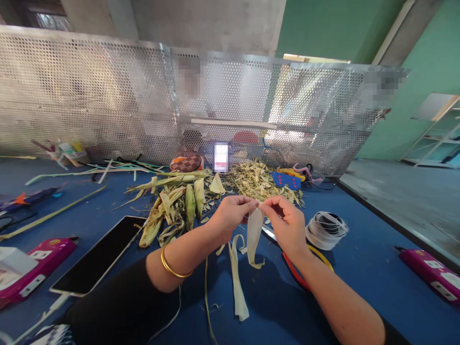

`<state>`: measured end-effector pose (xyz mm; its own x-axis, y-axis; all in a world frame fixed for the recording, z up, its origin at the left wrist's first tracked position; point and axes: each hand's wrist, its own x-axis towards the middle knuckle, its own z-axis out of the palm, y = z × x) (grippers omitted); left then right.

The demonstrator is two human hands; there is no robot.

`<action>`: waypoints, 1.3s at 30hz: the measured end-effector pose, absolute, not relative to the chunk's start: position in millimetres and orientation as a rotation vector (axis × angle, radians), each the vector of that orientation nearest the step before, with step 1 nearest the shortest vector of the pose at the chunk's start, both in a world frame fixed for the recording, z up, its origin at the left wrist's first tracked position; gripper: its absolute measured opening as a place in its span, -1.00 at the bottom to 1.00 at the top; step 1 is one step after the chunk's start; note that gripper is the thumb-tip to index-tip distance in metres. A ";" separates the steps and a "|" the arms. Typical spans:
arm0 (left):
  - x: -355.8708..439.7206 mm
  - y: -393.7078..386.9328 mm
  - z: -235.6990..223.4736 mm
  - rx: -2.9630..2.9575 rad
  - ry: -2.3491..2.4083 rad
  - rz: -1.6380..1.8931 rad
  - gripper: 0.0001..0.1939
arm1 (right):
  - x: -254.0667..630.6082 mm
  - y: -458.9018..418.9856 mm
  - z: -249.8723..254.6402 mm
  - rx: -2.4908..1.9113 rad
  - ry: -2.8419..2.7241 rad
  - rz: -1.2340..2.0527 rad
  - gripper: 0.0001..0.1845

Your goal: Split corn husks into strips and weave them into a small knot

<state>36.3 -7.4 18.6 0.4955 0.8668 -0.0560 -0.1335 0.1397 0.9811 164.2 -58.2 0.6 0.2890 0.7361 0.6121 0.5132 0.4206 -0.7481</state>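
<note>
A pale strip of corn husk (255, 235) hangs down from between my two hands, its lower end curling. My left hand (230, 214) pinches its top edge, thumb against fingers. Right beside it, my right hand (285, 221) also pinches the top of this strip. Below on the blue table lies another long pale husk strip (237, 287). Behind my left hand is a pile of dried corn husks (168, 206), with greener ones among them. Scissors with a red and yellow handle (293, 273) lie partly hidden under my right hand and forearm.
A spool of white cord (327, 230) stands to the right. A tablet (100, 256) and a magenta power strip (43, 263) lie left; another power strip (431, 270) is far right. Husk scraps (253, 179), a lit phone (221, 157) and a perforated metal screen (223, 91) are behind.
</note>
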 end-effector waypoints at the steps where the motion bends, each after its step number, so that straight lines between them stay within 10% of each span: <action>1: 35.9 -7.3 18.7 1.198 0.763 0.827 -0.83 | 164.3 -57.6 0.6 -1.234 -1.332 0.257 -0.88; 27: 30.4 25.8 10.8 1.190 0.934 1.175 -0.75 | 153.8 -85.0 15.0 -0.801 -1.678 0.376 -0.88; 39: 2.4 74.8 5.1 1.080 1.086 1.345 -0.75 | 185.8 -102.7 36.4 -0.815 -1.843 1.230 -0.88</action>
<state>2.4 74.8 5.1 -0.0436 0.9985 0.0320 -0.1794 -0.0393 0.9830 185.8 -102.7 36.4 -0.5063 0.8278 0.2416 0.0945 0.3318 -0.9386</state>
